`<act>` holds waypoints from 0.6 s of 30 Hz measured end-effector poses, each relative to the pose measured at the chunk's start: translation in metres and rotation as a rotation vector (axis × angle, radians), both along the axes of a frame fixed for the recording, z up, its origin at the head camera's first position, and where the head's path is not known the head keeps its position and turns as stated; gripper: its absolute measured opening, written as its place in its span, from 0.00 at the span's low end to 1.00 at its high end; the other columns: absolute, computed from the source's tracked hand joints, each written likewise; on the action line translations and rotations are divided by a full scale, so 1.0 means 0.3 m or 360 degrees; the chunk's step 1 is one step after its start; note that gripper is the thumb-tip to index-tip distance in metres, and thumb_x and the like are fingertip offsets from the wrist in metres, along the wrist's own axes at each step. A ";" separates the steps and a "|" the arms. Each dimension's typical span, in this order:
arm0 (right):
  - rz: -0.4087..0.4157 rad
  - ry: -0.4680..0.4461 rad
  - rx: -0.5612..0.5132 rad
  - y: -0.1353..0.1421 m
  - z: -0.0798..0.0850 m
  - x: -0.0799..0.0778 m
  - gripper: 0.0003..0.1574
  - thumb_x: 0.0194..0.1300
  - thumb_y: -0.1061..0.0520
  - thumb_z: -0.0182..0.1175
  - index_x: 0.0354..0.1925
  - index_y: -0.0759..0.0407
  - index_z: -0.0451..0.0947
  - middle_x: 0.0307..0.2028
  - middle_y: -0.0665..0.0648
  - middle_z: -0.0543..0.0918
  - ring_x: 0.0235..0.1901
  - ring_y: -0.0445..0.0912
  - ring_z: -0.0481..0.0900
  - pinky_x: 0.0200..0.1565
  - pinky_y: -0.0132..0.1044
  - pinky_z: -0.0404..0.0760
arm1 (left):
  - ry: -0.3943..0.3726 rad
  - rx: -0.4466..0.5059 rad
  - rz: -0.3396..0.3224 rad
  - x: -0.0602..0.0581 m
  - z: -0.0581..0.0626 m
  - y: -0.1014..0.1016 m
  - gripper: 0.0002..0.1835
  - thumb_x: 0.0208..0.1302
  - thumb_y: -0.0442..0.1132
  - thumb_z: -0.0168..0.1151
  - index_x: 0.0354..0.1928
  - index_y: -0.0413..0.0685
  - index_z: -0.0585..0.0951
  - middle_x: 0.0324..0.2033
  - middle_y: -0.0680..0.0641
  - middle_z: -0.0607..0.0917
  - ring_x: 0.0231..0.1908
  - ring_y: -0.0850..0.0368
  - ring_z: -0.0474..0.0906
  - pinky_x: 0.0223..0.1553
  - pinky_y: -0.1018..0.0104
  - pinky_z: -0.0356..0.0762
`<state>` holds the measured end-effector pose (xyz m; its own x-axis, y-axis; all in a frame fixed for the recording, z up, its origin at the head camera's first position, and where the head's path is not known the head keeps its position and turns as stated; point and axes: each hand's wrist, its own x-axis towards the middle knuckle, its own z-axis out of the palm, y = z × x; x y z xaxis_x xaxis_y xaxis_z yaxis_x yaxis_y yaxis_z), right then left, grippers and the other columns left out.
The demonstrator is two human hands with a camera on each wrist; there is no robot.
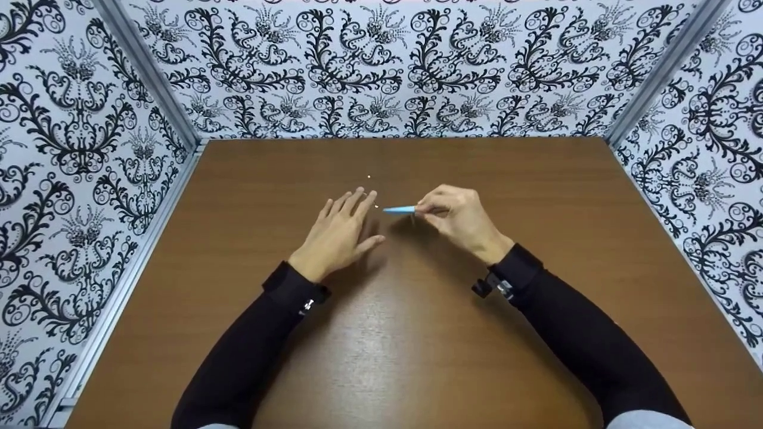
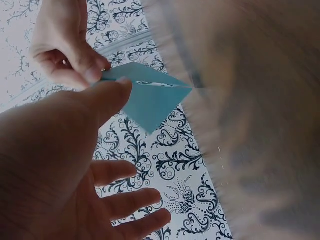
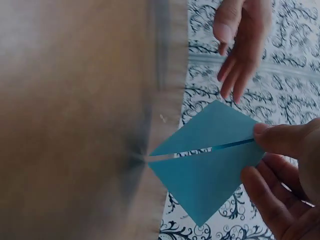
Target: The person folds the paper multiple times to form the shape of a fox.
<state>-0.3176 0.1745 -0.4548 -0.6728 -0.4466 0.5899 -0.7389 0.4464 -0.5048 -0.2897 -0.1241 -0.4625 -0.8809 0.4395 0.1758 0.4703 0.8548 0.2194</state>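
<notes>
A light blue folded paper is pinched between the thumb and fingers of my right hand, and appears nearly edge-on in the head view. Both wrist views show the paper as a diamond with a narrow slit along its middle, one corner at the table. My left hand is to the left of the paper, fingers extended and thumb spread, holding nothing. In the left wrist view, the left thumb overlaps the paper's edge; the head view shows a gap between them.
A brown wooden table lies beneath both hands. Two tiny pale specks, one of them a speck beyond the left fingertips, show on it. Patterned black-and-white panels with metal rails enclose the back and sides.
</notes>
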 end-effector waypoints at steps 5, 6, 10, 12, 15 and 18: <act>0.0063 -0.0045 0.0117 -0.008 -0.034 0.038 0.07 0.68 0.71 0.83 0.42 0.64 0.98 0.45 0.64 0.98 0.45 0.57 0.99 0.52 0.41 0.99 | -0.0045 -0.0032 -0.0011 -0.002 -0.005 -0.006 0.55 0.84 0.70 0.67 0.98 0.52 0.57 0.94 0.34 0.62 0.93 0.28 0.61 0.94 0.24 0.55; 0.0074 -0.0062 0.0154 -0.009 -0.038 0.046 0.07 0.68 0.71 0.83 0.42 0.64 0.98 0.44 0.63 0.98 0.45 0.57 0.99 0.52 0.42 0.99 | -0.0051 -0.0034 -0.0012 -0.001 -0.005 -0.006 0.55 0.84 0.70 0.67 0.98 0.52 0.57 0.94 0.34 0.62 0.93 0.27 0.60 0.94 0.24 0.54; 0.0093 -0.0125 0.0358 -0.014 -0.052 0.073 0.05 0.70 0.69 0.82 0.42 0.62 0.98 0.43 0.58 0.99 0.43 0.53 0.99 0.49 0.44 0.99 | -0.0120 -0.0029 -0.0011 0.006 -0.002 -0.008 0.55 0.84 0.70 0.68 0.98 0.53 0.56 0.96 0.35 0.59 0.95 0.28 0.56 0.95 0.23 0.50; 0.0097 -0.0160 0.0451 -0.015 -0.058 0.085 0.04 0.71 0.68 0.83 0.42 0.61 0.98 0.43 0.57 0.99 0.43 0.52 0.98 0.47 0.46 0.99 | -0.0148 -0.0031 -0.0010 0.008 -0.001 -0.007 0.55 0.84 0.70 0.67 0.98 0.54 0.56 0.96 0.36 0.58 0.95 0.29 0.54 0.96 0.23 0.48; 0.0091 -0.0203 0.0562 -0.018 -0.070 0.097 0.04 0.71 0.65 0.84 0.42 0.60 0.98 0.43 0.57 0.99 0.44 0.52 0.98 0.48 0.49 0.98 | -0.0157 -0.0043 -0.0016 0.008 -0.003 -0.003 0.55 0.84 0.70 0.67 0.98 0.54 0.56 0.96 0.36 0.59 0.96 0.30 0.53 0.96 0.24 0.47; 0.0094 -0.0208 0.0645 -0.022 -0.082 0.104 0.05 0.70 0.64 0.85 0.43 0.59 0.98 0.43 0.56 0.98 0.45 0.53 0.97 0.50 0.52 0.96 | -0.0151 -0.0056 -0.0024 0.007 -0.006 0.001 0.55 0.84 0.70 0.68 0.98 0.54 0.56 0.96 0.35 0.59 0.96 0.30 0.54 0.96 0.23 0.46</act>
